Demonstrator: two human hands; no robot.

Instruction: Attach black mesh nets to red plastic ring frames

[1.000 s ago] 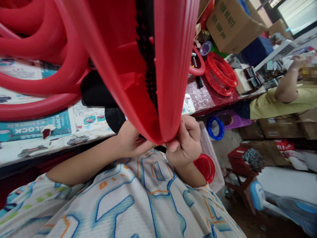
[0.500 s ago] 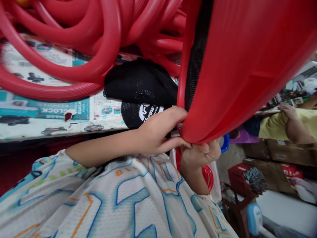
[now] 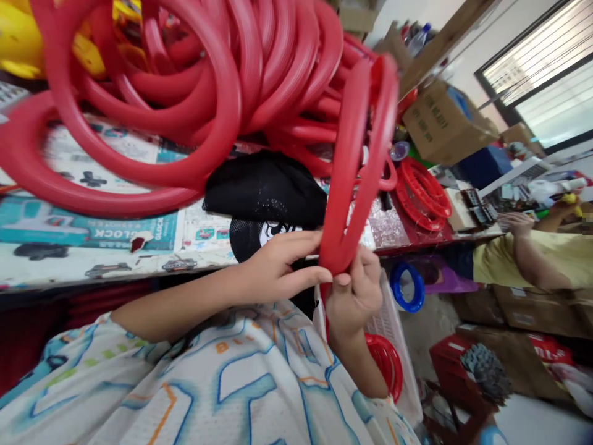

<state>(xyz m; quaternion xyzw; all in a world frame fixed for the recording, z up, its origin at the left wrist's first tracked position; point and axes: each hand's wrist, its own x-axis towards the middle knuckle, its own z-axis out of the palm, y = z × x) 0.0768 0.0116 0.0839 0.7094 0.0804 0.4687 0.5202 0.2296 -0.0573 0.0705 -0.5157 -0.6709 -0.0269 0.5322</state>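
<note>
Since the frame half a second earlier, the red ring pair (image 3: 356, 167) had swung away from the camera: it had filled the upper right of the frame as a broad red face, and now stood edge-on in the centre, seen as two thin hoops side by side. Both hands had stayed at its lowest point.

Left hand (image 3: 278, 269): centre of frame, fingers stretched nearly flat to the right, thumb and fingertips closed on the bottom of the hoops from the left side. Right hand (image 3: 354, 293): just right of and below it, fingers curled, pinching the same bottom edge from underneath. The hands touched each other at the pinch (a firm grip on both sides, as far as could be seen).

Relation noted: the ring pair rose straight up from the fingers, long axis running from the pinch at centre toward the upper right, top edge slightly blurred. Both hands sat equally near the lower edge; neither reached the top.

Behind, in the upper left, lay a heap of loose red rings (image 3: 185, 93) on the printed table cover (image 3: 92, 228), with black mesh fabric (image 3: 264, 191) just beyond the left hand. At the right edge another person's arm (image 3: 528, 247) rested on the table, well apart.
</note>
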